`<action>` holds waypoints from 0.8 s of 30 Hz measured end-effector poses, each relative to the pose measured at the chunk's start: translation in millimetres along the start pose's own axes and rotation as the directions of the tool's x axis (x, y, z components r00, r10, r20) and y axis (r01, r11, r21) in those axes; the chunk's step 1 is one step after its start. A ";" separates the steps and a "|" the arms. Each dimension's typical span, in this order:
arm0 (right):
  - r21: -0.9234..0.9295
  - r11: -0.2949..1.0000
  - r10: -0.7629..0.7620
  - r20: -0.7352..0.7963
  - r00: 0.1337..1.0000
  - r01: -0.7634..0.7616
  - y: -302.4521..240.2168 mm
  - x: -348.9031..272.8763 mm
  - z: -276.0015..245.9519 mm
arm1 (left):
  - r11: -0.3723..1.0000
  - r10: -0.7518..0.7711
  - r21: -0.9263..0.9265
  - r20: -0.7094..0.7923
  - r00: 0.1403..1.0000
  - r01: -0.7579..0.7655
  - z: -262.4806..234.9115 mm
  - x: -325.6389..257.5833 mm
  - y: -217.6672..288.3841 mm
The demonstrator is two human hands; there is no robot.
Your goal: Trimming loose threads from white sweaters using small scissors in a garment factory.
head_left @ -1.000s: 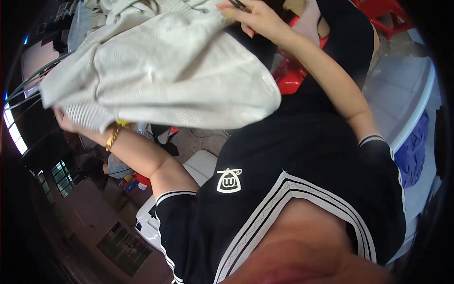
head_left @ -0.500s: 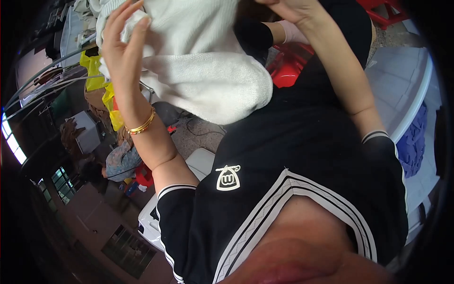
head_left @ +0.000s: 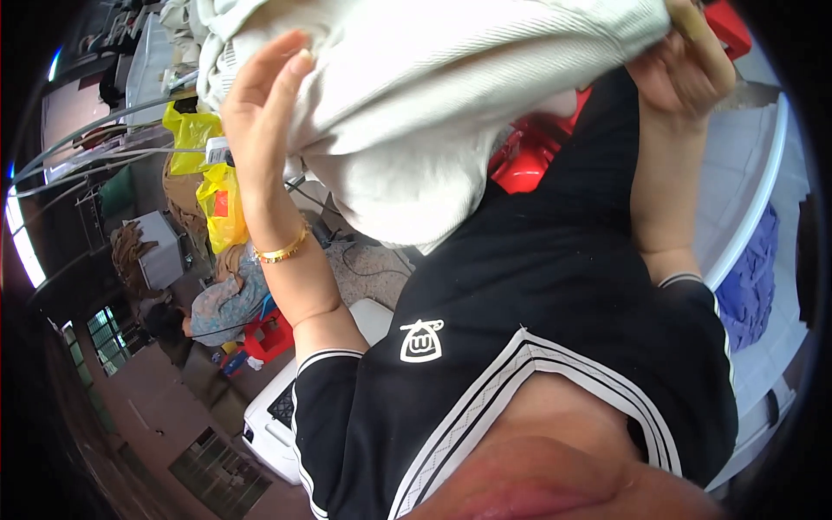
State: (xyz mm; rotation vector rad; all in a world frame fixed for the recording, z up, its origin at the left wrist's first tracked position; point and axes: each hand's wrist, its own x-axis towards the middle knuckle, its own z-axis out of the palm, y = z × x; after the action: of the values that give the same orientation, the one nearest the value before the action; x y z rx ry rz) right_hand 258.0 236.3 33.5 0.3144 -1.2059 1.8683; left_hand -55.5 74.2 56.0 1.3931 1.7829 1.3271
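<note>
A white knit garment (head_left: 407, 113) spreads across the upper middle, its lower part hanging in a soft fold in front of my body. At the upper right my right hand (head_left: 680, 69) is closed on the ribbed edge of this knit, with the fingers curled and partly hidden behind the cloth. My left hand (head_left: 260, 104) rests against the garment's left side. Its thumb and forefinger stretch out over the fabric with a small gap between them, and the other fingers are mostly hidden.
Yellow plastic bags (head_left: 224, 208) hang beyond my left forearm. A red plastic stool (head_left: 524, 160) shows under the garment. On the right stands a pale tub (head_left: 763, 191) near purple cloth (head_left: 750, 286). Another person (head_left: 225, 303) bends at the far left, near a white machine casing (head_left: 273, 433).
My right hand has moved right and now holds the ribbed edge, pulling the garment out wide. My left hand has shifted slightly right and down, its thumb and forefinger closer together.
</note>
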 end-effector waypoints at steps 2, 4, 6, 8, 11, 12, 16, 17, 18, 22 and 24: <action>0.048 0.998 -0.038 -0.116 0.993 0.044 -2.1 -5.4 15.3 | 0.919 0.216 0.376 -0.229 0.949 -0.118 -11.7 19.5 -14.9; -0.026 0.993 -0.117 -0.253 0.961 0.114 -5.4 -16.5 4.9 | 0.738 0.305 0.665 -0.178 0.936 -0.115 -34.3 45.4 -34.9; -0.108 0.981 -0.181 -0.202 0.963 0.162 -11.7 -29.4 -10.6 | 0.602 0.334 0.794 -0.164 0.928 -0.077 -52.3 67.1 -49.5; -0.149 0.960 -0.249 -0.075 0.966 0.236 -15.7 -28.0 -14.9 | 0.328 0.515 0.936 -0.061 0.855 -0.130 -63.4 89.3 -61.7; 0.038 0.946 -0.322 0.021 0.947 0.321 -27.5 -33.4 -8.5 | 0.380 0.410 0.910 -0.002 0.912 -0.168 -70.5 120.7 -86.7; 0.056 0.947 -0.316 -0.021 0.949 0.316 -32.1 -40.0 -12.8 | 0.424 0.434 0.884 -0.007 0.901 -0.197 -64.6 134.4 -90.3; -0.128 0.973 -0.218 -0.264 0.940 0.190 -44.4 -30.8 -4.3 | 0.937 0.204 0.320 -0.167 0.964 -0.143 -132.8 151.3 -89.9; -0.150 0.969 -0.232 -0.292 0.928 0.195 -35.8 -22.7 0.4 | 0.948 0.200 0.302 -0.332 0.922 -0.097 -157.7 153.4 -83.8; -0.121 0.979 -0.189 -0.265 0.946 0.162 -34.9 -23.3 -8.1 | 0.986 0.155 -0.024 -0.255 0.955 -0.166 -180.7 147.7 -70.8; -0.049 0.991 -0.132 -0.488 0.863 0.124 -9.5 -2.6 -21.9 | 0.975 -0.027 -0.220 0.035 0.999 0.034 -187.5 68.6 37.6; 0.048 0.993 -0.070 -0.527 0.847 0.112 -2.6 9.9 -48.5 | 0.994 0.093 0.051 -0.006 0.996 -0.093 -128.3 9.3 94.6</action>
State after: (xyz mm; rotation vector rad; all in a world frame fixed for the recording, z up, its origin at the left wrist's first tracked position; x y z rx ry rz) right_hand 265.3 282.5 16.8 -0.1016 -0.7297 1.7597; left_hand -126.3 33.6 193.3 1.5163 1.7882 1.3453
